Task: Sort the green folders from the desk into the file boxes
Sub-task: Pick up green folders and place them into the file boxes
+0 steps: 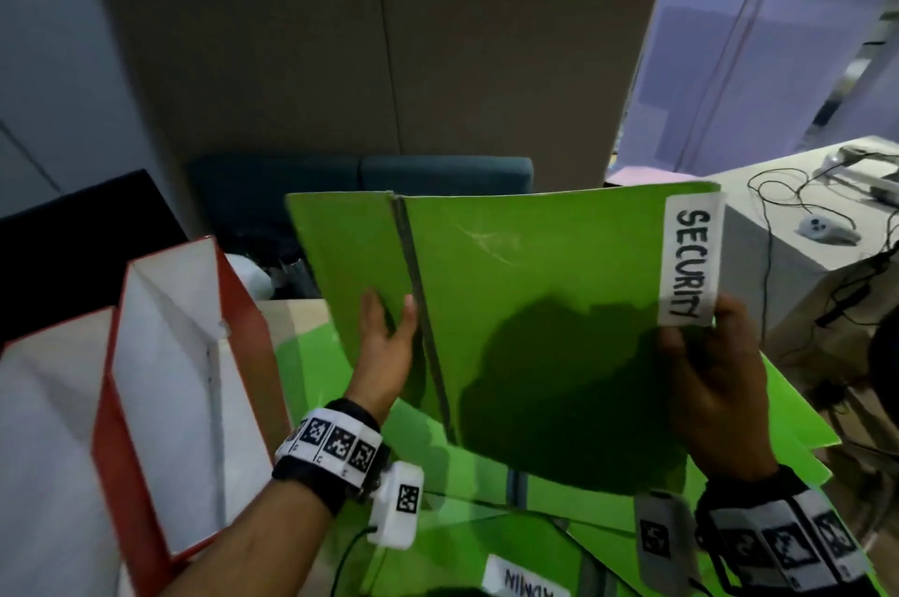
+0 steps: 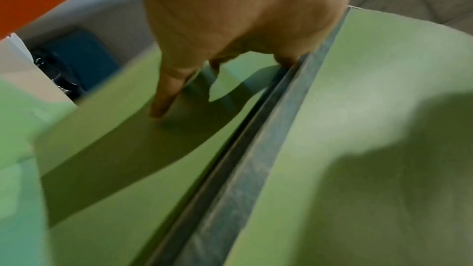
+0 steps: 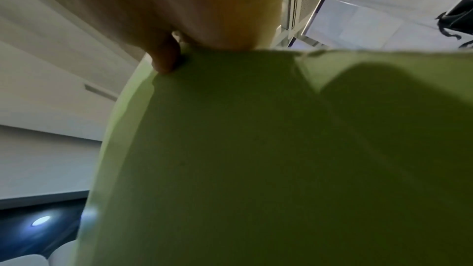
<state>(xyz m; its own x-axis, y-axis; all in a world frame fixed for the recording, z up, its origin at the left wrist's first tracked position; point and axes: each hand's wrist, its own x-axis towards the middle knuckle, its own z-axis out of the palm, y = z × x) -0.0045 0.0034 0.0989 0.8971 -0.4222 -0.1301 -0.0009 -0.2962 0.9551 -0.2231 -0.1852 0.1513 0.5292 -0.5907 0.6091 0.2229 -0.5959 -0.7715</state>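
Held up close before me, the green folder (image 1: 545,304) stands nearly upright above the worktop (image 1: 292,309), its grey spine (image 1: 418,304) toward 10 o'clock. A white label (image 1: 691,256) along its 3 o'clock edge reads "SECURITY" in black capitals. My right hand (image 1: 710,382) has its grip closed on that edge just below the label, thumb on the front face. My left hand (image 1: 389,343) lies with straight, relaxed fingers (image 2: 163,98) against the cover beside the spine, pressing rather than clasping. Beneath, toward 6 o'clock, more green folders (image 1: 486,489) lie spread over the worktop; one carries a white label (image 1: 525,579) seen upside down, partly cut off, seemingly "ADMIN". At 9 o'clock stand two file boxes, red outside and white inside: one (image 1: 160,402) open-topped close by my left wrist, another (image 1: 44,450) further toward 8 o'clock.
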